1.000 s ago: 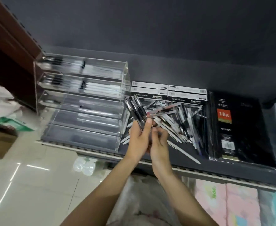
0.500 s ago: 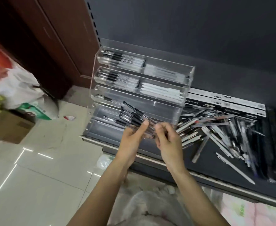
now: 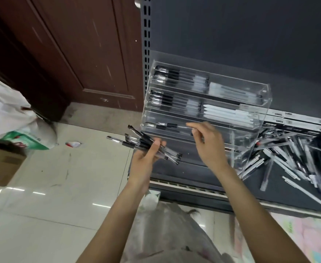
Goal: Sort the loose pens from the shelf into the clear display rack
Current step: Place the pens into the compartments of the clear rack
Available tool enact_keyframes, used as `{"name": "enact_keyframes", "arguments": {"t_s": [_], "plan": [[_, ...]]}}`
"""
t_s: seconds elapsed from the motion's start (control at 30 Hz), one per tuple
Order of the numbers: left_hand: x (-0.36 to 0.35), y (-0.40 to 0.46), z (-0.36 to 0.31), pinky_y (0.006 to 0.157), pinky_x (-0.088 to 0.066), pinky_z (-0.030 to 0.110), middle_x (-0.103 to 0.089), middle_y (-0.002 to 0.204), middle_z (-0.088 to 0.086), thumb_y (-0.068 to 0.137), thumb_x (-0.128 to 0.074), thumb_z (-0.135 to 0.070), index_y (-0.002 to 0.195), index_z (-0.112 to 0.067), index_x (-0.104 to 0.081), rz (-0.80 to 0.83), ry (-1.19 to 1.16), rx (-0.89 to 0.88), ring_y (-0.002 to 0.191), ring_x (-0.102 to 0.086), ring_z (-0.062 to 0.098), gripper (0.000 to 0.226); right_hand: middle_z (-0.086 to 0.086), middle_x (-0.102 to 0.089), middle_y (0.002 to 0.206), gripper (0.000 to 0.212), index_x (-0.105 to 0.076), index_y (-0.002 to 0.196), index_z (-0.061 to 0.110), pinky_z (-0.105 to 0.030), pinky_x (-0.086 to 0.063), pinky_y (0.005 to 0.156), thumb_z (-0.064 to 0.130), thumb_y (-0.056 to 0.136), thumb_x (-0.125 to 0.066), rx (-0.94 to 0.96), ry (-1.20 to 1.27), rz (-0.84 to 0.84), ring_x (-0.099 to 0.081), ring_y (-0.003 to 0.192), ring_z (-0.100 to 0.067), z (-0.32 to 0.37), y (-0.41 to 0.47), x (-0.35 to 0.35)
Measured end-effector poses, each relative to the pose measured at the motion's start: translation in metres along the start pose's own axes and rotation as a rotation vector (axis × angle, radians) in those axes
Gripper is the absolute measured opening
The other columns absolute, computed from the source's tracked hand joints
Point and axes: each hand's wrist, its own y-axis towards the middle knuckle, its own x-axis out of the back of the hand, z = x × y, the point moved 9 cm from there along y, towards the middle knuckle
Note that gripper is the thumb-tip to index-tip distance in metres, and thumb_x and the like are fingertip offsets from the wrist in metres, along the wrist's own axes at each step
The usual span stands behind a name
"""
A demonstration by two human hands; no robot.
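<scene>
— Nearest the camera?
— Two bare forearms reaching up from the bottom edge, above pale crumpled plastic.

— Left hand?
— Left hand at the shelf's left end, fingers and thumb curled around a bundle of pens. Black caps fanned out to the left over the floor, clear barrels sticking out to the right of the fist.

— Right hand?
— Right hand raised in front of the rack's third tier. Fingers bent and drawn toward the thumb, tips at the tier's front edge. Blurred; cannot tell whether anything thin sits between them.

— Rack?
— Clear rack standing on the dark shelf, stepped tiers rising toward the back. Top two tiers filled: black-capped pens at left, white ones at right. Third tier with a single black-capped pen at its left end.

— Remaining stock?
— Loose pens heaped on the shelf just right of the rack, some touching its side wall. Flat boxes behind the heap.

— Beyond?
— Left of the shelf, tiled floor, cardboard box, white bag, brown wooden door.
</scene>
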Motion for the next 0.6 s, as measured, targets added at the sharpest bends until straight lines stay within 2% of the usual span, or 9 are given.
{"name": "enact_keyframes", "arguments": {"t_s": [0.07,0.13,0.27,0.33,0.4,0.5,0.6], "plan": [[0.004,0.003,0.002,0.088,-0.048,0.027,-0.072,0.085,-0.005,0.092,-0.055,-0.025,0.095,-0.014,-0.068,0.026,-0.056,0.024,0.083,-0.065,0.006,0.017,-0.001,-0.062,0.09,0.026,-0.067,0.112,0.014,-0.017,-0.036,0.064,0.005,0.094,-0.051,0.013,-0.031,0.006,-0.047,0.067,-0.005,0.002,0.007,-0.007],[0.004,0.005,0.003,0.085,-0.05,0.026,-0.07,0.084,-0.005,0.094,-0.051,-0.024,0.101,-0.009,-0.064,0.064,-0.099,0.04,0.084,-0.064,0.007,0.021,-0.003,-0.066,0.091,0.027,-0.067,0.112,0.016,-0.023,-0.041,0.069,0.005,0.093,-0.052,0.027,-0.093,0.014,-0.056,0.075,-0.013,0.005,0.012,-0.012],[0.005,0.008,0.005,0.073,-0.053,0.019,-0.07,0.081,-0.008,0.096,-0.047,-0.022,0.101,-0.008,-0.062,0.077,-0.126,0.044,0.078,-0.064,0.003,0.021,-0.004,-0.071,0.102,0.03,-0.067,0.114,0.015,-0.032,-0.049,0.081,0.002,0.092,-0.051,0.061,-0.198,0.091,-0.063,0.092,-0.022,0.014,0.016,-0.023],[0.006,0.009,0.006,0.074,-0.053,0.02,-0.07,0.082,-0.008,0.097,-0.046,-0.021,0.1,-0.009,-0.063,0.069,-0.144,0.049,0.078,-0.065,0.004,0.02,-0.005,-0.069,0.108,0.035,-0.065,0.118,0.015,-0.039,-0.049,0.088,0.0,0.091,-0.049,0.073,-0.242,0.149,-0.062,0.098,-0.024,0.018,0.018,-0.029],[0.005,0.009,0.007,0.075,-0.054,0.021,-0.071,0.083,-0.008,0.097,-0.046,-0.019,0.099,-0.01,-0.063,0.067,-0.16,0.051,0.079,-0.065,0.006,0.02,-0.006,-0.068,0.111,0.037,-0.062,0.122,0.016,-0.037,-0.047,0.088,0.0,0.092,-0.048,0.082,-0.269,0.174,-0.061,0.1,-0.024,0.02,0.019,-0.032],[0.003,0.01,0.005,0.076,-0.054,0.022,-0.071,0.086,-0.006,0.098,-0.045,-0.018,0.098,-0.011,-0.064,0.069,-0.172,0.04,0.079,-0.065,0.007,0.02,-0.004,-0.067,0.112,0.031,-0.062,0.122,0.016,-0.033,-0.046,0.087,0.009,0.096,-0.048,0.064,-0.176,0.146,-0.061,0.101,-0.022,0.026,0.017,-0.024],[0.0,0.012,-0.001,0.077,-0.054,0.024,-0.07,0.089,0.0,0.098,-0.045,-0.017,0.101,-0.009,-0.063,0.083,-0.18,0.013,0.086,-0.066,0.012,0.019,0.006,-0.065,0.11,0.025,-0.064,0.116,0.021,-0.029,-0.047,0.088,0.028,0.097,-0.05,-0.024,0.11,0.141,-0.059,0.101,-0.011,0.038,0.006,-0.01]]}}
